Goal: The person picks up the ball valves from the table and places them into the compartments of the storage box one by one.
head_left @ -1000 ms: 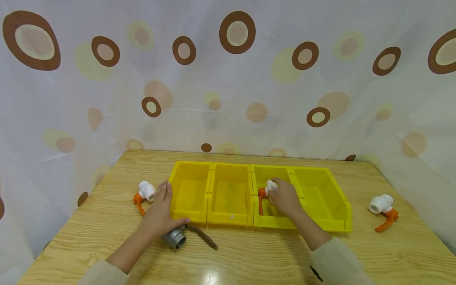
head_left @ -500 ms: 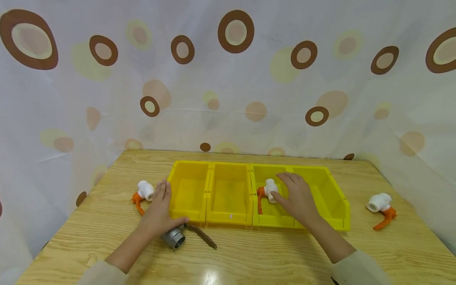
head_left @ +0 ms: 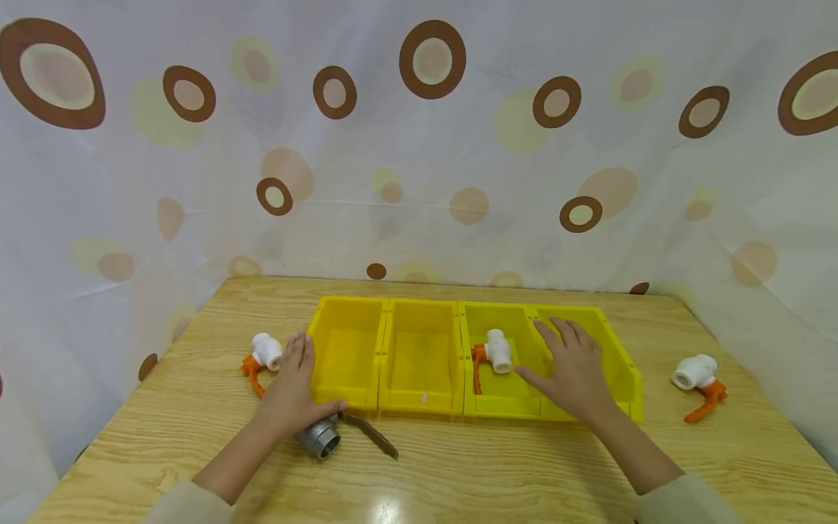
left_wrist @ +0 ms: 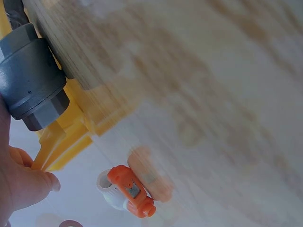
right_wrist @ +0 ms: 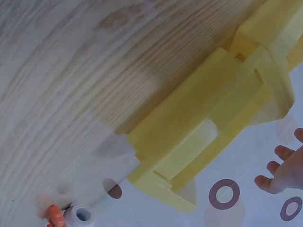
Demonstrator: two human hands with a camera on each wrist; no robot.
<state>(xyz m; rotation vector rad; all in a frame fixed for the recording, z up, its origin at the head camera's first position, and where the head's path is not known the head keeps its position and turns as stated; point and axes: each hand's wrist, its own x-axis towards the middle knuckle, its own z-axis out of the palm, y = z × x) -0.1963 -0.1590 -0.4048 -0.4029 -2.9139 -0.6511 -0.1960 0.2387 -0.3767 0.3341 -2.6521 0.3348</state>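
My left hand [head_left: 291, 389] rests with straight fingers against the left side of the yellow bins [head_left: 425, 405], its thumb along the front edge. Just below that hand lies a grey metal ball valve [head_left: 319, 438] with a dark lever; the hand covers part of it. A white plastic ball valve [head_left: 499, 352] with an orange handle sits in the third bin from the left. My right hand [head_left: 576, 375] hovers over the rightmost bin, fingers spread, holding nothing. In the right wrist view, its fingers [right_wrist: 267, 183] show at the right edge, apart from the bin.
Another white-and-orange ball valve [head_left: 267, 352] lies left of the bins, partly behind my left hand. A third one [head_left: 697, 372] lies on the wooden table [head_left: 458, 473] at the right. A spotted curtain [head_left: 419, 145] hangs behind the table.
My right hand has let go of the white valve in the third bin and moved right, its fingers spreading. The left hand has stayed in place.
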